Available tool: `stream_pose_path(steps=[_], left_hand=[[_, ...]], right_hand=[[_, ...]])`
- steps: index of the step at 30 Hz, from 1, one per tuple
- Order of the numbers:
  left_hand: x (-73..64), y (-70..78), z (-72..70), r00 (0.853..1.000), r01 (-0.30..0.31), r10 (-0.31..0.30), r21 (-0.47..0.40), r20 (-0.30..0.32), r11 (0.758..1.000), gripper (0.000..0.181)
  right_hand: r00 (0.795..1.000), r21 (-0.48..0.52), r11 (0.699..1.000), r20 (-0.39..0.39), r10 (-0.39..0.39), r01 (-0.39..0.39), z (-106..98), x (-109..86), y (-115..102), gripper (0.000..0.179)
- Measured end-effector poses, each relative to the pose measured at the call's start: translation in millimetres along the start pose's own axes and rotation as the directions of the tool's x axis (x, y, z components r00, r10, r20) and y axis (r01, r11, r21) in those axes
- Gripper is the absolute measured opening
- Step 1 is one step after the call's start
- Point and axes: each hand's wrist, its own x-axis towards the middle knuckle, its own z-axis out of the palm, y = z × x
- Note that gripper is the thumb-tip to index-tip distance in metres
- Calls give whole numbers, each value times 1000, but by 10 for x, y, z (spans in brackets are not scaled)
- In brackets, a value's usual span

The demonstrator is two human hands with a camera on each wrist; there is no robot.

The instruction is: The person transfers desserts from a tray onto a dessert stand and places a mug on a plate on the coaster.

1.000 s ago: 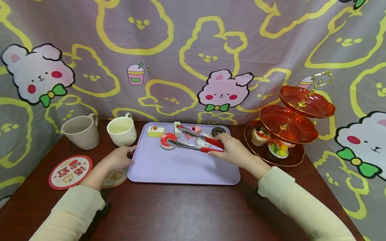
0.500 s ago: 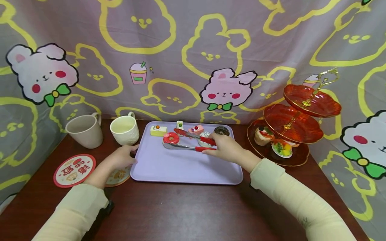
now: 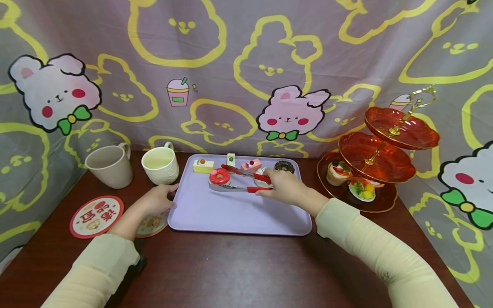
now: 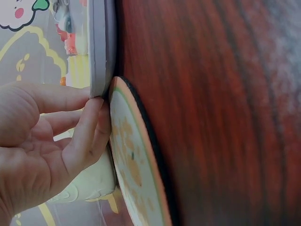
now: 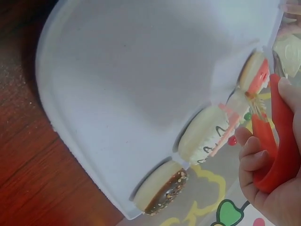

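My right hand (image 3: 283, 186) grips red-handled food tongs (image 3: 259, 189), whose metal arms reach left over the lilac tray (image 3: 231, 216). Between the tong ends sits a red-iced donut (image 3: 220, 170), one tip along its near side, the other at its far edge. My left hand (image 4: 51, 132) pinches the tray's left rim between thumb and fingers. Along the tray's back lie a yellow cake slice (image 3: 203, 166), a white slice (image 3: 231, 160), a pink slice (image 3: 251, 165) and a chocolate donut (image 3: 284, 166). A white donut with dark stripes (image 5: 200, 134) is partly covered by the right hand in the head view.
A red three-tier stand (image 3: 375, 156) at right bears a cupcake (image 3: 338, 173) and a fruit tart (image 3: 362, 190) on its bottom plate. Back left stand a grey mug (image 3: 111, 169) and a cream cup (image 3: 159, 167). Two round coasters (image 3: 96, 217) lie in front of them.
The tongs have come left and down, closing in around the red donut. The left hand stays at the tray's rim. The head view has shifted slightly.
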Motion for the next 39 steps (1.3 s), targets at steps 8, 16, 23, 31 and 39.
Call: stream_pose_path(steps=[8, 16, 23, 31, 39], left_hand=[[2, 7, 6, 1000, 15, -15, -11, 2, 1000, 69], [17, 8, 18, 1000, 16, -16, -12, 2, 1000, 69], [18, -9, -1, 1000, 13, -13, -9, -2, 1000, 70], [18, -19, 2, 1000, 21, -20, -19, 9, 1000, 70], [15, -14, -8, 999, 33, -33, -9, 9, 999, 70]], right_hand=[[997, -73, 996, -39, -60, 57, 46, 24, -24, 53], [999, -62, 998, -31, -23, 21, 41, -15, -22, 48], [998, -48, 998, -49, -50, 48, 43, -34, -17, 48], [1000, -27, 999, 9, 18, -18, 39, 17, -73, 49], [1000, -47, 999, -5, -1, 1, 105, 35, -68, 46]])
